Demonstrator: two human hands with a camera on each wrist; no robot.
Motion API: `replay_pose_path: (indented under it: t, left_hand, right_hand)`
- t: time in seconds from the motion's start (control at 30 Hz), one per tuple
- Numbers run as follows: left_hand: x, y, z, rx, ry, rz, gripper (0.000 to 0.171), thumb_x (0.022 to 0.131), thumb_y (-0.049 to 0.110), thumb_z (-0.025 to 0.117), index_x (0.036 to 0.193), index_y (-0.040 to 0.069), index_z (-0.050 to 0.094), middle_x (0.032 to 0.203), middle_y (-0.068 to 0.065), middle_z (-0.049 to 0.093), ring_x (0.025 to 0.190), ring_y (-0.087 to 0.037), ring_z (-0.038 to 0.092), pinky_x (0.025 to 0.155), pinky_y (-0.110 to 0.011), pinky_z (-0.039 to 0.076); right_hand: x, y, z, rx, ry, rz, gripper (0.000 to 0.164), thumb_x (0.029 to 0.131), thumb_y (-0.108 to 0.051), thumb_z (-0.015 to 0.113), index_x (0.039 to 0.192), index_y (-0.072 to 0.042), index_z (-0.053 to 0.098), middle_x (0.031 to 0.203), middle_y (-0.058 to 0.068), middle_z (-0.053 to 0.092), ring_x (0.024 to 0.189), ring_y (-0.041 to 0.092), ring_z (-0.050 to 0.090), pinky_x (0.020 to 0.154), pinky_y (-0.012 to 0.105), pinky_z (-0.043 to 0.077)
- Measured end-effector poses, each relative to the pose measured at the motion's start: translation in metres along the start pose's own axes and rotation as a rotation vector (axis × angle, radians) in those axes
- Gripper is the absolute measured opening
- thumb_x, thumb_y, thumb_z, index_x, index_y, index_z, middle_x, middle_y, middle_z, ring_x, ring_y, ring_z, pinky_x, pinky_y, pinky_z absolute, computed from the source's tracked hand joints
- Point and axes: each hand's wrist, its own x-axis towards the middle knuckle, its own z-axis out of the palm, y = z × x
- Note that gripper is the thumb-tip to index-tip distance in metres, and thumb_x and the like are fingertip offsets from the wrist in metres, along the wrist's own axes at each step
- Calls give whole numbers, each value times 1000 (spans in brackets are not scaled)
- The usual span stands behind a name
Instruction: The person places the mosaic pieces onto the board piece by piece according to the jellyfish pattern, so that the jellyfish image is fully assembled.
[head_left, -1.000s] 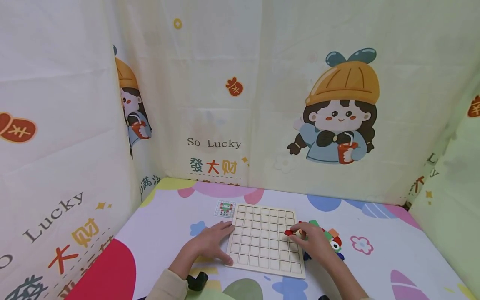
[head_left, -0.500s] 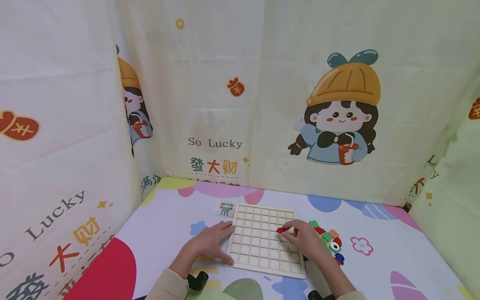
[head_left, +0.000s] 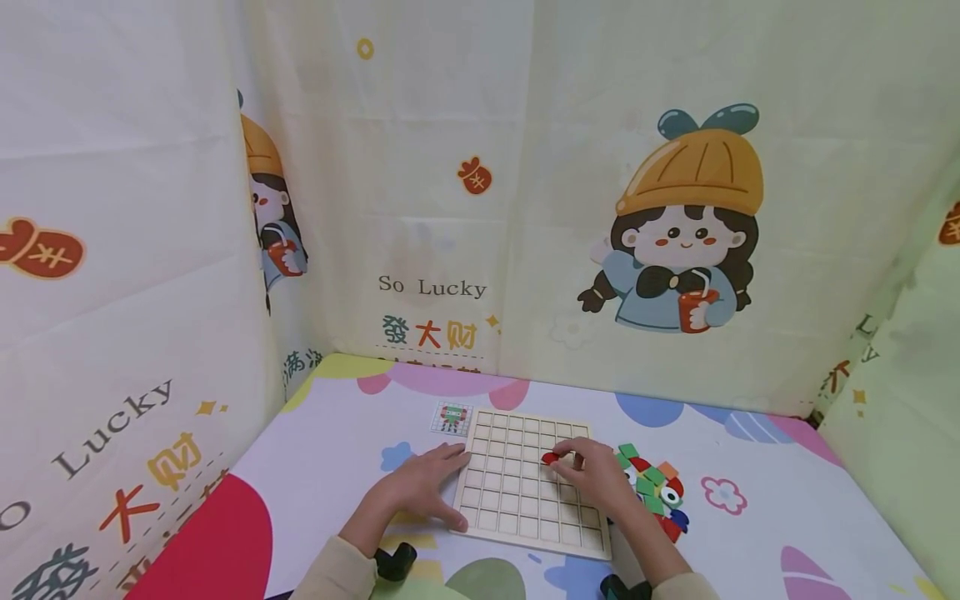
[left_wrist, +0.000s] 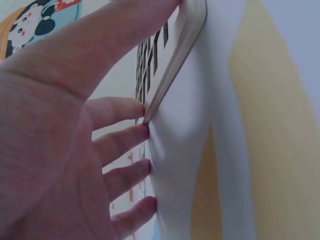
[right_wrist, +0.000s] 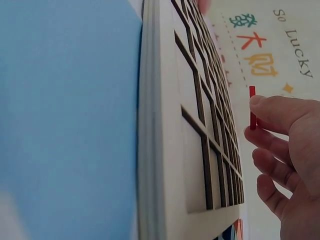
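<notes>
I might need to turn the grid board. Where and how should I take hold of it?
The grid board is likely best held by its left rim, coming in from the left, where the left hand touches it: it lies flat with a thin, straight edge, while loose pieces crowd the right side.

Enclosed at left, rear and right of the frame by cream cloth walls (head_left: pixel 420 167), creased along fold lines. Printed at upper right with a cartoon figure (head_left: pixel 682 225) in an orange cap, at center left with "So Lucky" lettering (head_left: pixel 432 287), and at the far left edge with a red pouch motif (head_left: pixel 45 252). Fitted below with a white tabletop (head_left: pixel 337 425), marked at lower left with a large red patch (head_left: pixel 217 550). Lit softly and diffusely.
</notes>
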Motion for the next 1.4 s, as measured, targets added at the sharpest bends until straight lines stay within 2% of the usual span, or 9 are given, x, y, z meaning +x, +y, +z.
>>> replay_pose_path:
  t: [0.27,0.67,1.03,1.4]
  left_hand:
    - [-1,0,-1,7,5,3,102,66,58,81,149,14,39,157,-6,32,146,-34,27,111,-57,29]
    - [0,-1,-1,45,6,16,102,67,61,79,148,15,39,156,-5,34,144,-34,31,111,-55,31]
    - [-1,1,-3,24,-7,-2,101,67,61,79,149,16,39,157,-4,33,144,-33,30,111,-55,31]
    - [-1,0,-2,17,-5,-14,100,67,61,79,149,17,39,156,-3,34,145,-32,30,111,-55,31]
  right_hand:
    - [8,-8,8,-4,-23,13,15,83,-23,77,96,-22,70,81,-8,61,64,10,46,52,23,37]
    - [27,-22,20,7,-53,-10,14,83,-25,76,95,-21,70,83,-7,63,71,12,48,57,23,40]
    - [39,-27,32,5,-22,-27,11,83,-24,76,91,-18,72,80,-4,61,73,13,48,62,25,41]
    - [48,-35,45,-13,-53,-36,6,84,-23,75,88,-20,73,87,-3,63,81,15,50,68,29,42]
